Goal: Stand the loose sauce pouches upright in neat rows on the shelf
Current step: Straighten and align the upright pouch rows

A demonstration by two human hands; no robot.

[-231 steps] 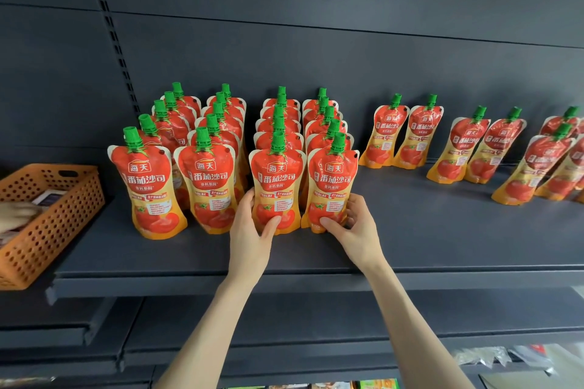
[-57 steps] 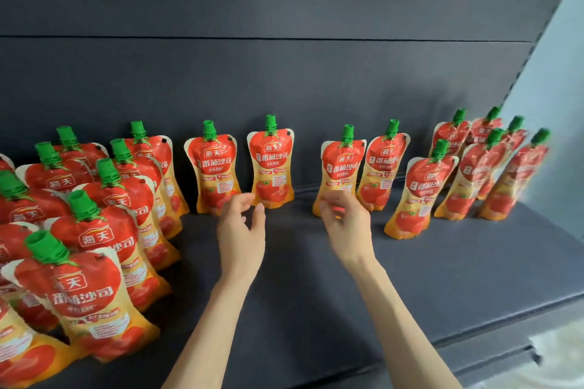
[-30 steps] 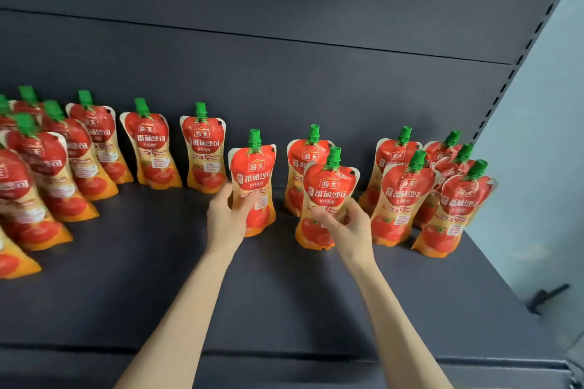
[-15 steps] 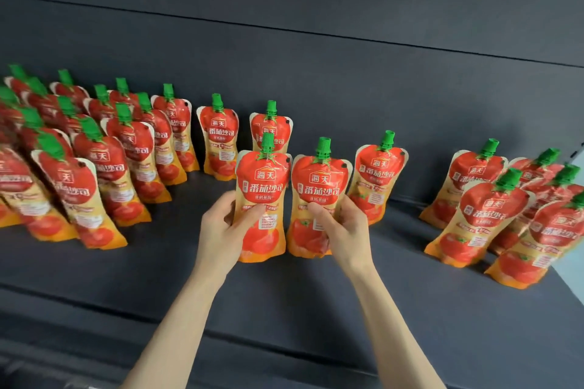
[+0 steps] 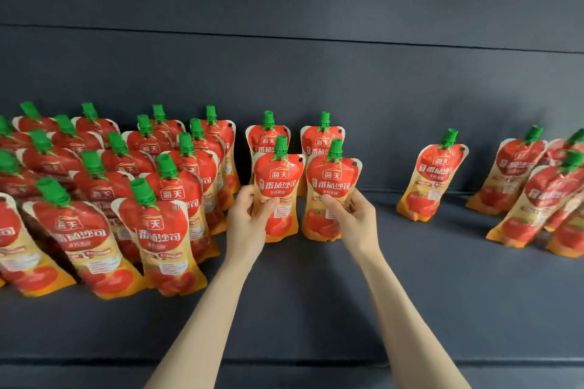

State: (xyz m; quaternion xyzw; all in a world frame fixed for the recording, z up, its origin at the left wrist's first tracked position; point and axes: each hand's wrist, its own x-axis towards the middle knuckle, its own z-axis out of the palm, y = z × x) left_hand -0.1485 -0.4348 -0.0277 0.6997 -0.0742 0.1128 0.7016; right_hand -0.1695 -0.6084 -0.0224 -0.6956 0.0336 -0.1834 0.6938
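Observation:
Red and orange sauce pouches with green caps stand on a dark grey shelf (image 5: 316, 309). My left hand (image 5: 245, 224) grips one upright pouch (image 5: 278, 180) at its lower left side. My right hand (image 5: 355, 219) grips a second upright pouch (image 5: 331, 186) just to the right of it. Both held pouches stand directly in front of two other pouches (image 5: 268, 136) (image 5: 322, 136) at the back wall. Several neat rows of pouches (image 5: 151, 199) fill the shelf to the left. One single pouch (image 5: 433, 177) leans at the back, further right.
A loose cluster of leaning pouches (image 5: 537, 193) stands at the far right. The dark back panel (image 5: 316, 73) rises behind everything. The shelf's front edge (image 5: 316, 363) runs below my forearms, with bare shelf between the held pouches and the single pouch.
Both hands have carried their pouches left and back, setting them in front of the two pouches at the wall, beside the neat rows. The view has shifted left.

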